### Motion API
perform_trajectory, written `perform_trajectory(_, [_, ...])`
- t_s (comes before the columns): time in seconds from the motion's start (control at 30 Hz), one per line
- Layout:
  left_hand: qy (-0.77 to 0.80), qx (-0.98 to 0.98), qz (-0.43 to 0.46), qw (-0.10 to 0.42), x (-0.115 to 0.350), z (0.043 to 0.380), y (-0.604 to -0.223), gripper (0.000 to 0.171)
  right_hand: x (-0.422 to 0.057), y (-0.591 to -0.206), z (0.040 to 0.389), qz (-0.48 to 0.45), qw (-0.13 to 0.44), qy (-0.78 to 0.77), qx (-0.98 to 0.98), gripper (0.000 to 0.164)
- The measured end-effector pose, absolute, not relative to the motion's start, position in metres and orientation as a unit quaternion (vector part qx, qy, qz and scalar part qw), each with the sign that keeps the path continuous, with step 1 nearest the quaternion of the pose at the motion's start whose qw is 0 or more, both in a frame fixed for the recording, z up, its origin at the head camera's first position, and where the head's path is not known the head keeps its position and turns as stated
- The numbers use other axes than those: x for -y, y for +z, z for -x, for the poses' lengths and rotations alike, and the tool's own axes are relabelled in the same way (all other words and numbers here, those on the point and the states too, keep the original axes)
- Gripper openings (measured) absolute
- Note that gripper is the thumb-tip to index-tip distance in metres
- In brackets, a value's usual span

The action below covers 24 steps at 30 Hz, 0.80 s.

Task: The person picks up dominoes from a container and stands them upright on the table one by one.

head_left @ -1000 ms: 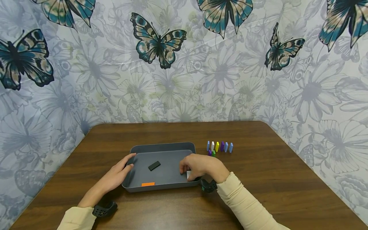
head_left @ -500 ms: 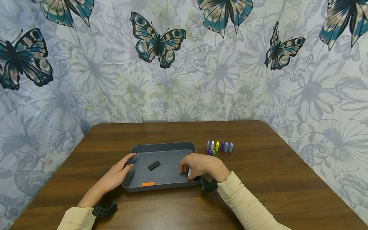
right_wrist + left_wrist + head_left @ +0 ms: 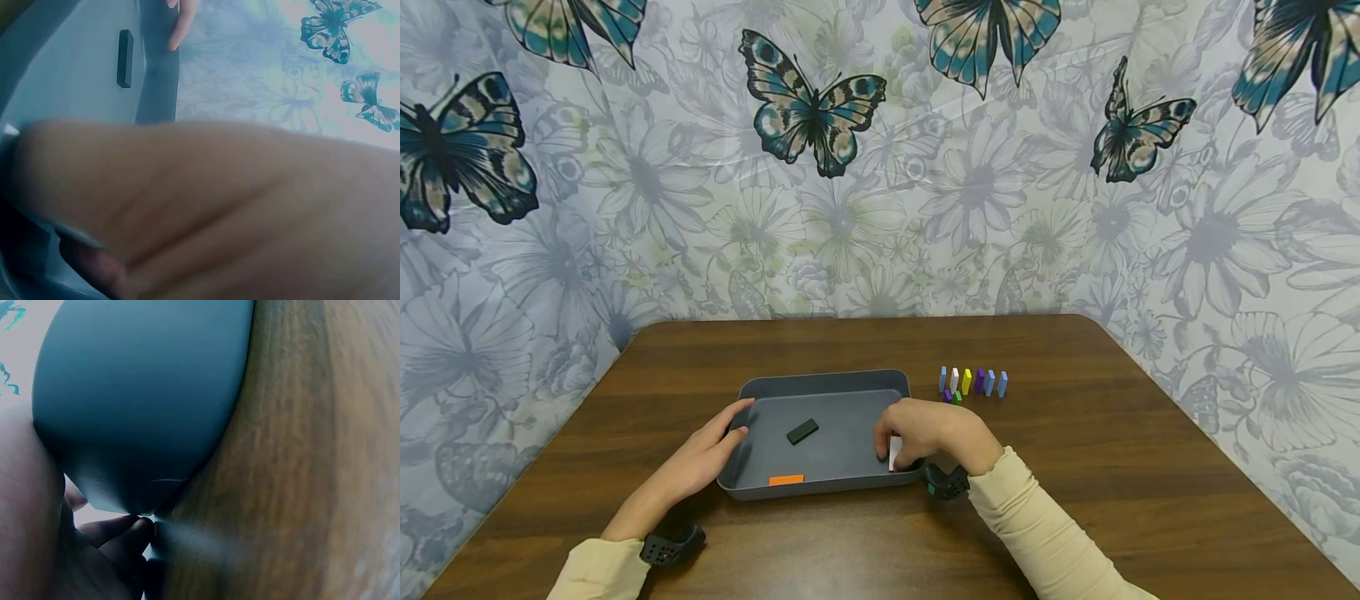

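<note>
On the wooden table (image 3: 1075,467) lies a shallow grey tray (image 3: 842,408). My left hand (image 3: 703,454) holds its left side, thumb and index finger over the rim; in the left wrist view more fingers (image 3: 125,540) curl by the tray's outer end. Inside the tray's right front corner, my right hand (image 3: 925,429) pinches a white domino block (image 3: 895,452) between thumb and fingers. The block looks upright, partly covered by the hand. A black domino block (image 3: 802,432) lies flat in the tray's middle, and an orange domino block (image 3: 786,481) is along the front wall.
Behind the tray's right end, a row of standing domino blocks in blue, white (image 3: 955,381), yellow (image 3: 967,382) and purple (image 3: 980,381) stands on the table. A green block (image 3: 957,398) and another purple one are just before it. A butterfly-patterned cloth (image 3: 880,208) hangs behind the table.
The white block in my right hand has turned and now shows as a tall narrow face. That hand has shifted slightly right. My left hand and the tray stay put.
</note>
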<state>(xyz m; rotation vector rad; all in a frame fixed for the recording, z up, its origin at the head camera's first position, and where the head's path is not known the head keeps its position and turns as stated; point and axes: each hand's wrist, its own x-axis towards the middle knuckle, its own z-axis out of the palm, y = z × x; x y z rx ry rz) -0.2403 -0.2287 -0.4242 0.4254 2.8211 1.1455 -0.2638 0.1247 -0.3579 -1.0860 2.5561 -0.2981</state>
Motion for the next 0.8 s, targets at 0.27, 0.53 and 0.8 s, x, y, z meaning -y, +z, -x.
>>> perform_trajectory(0.27, [0.374, -0.917, -0.139, 0.033, 0.229, 0.240, -0.424, 0.054, -0.126, -0.359, 0.267, 0.397, 0.157, -0.113, -0.897, 0.010])
perform_trajectory(0.53, [0.373, -0.917, -0.138, 0.037, 0.229, 0.240, -0.425, 0.055, -0.130, -0.358, 0.271, 0.408, 0.138, -0.132, -0.893, 0.010])
perform_trajectory(0.8, [0.375, -0.916, -0.139, 0.039, 0.229, 0.240, -0.425, 0.055, -0.138, -0.349, 0.270, 0.428, 0.103, -0.131, -0.888, 0.019])
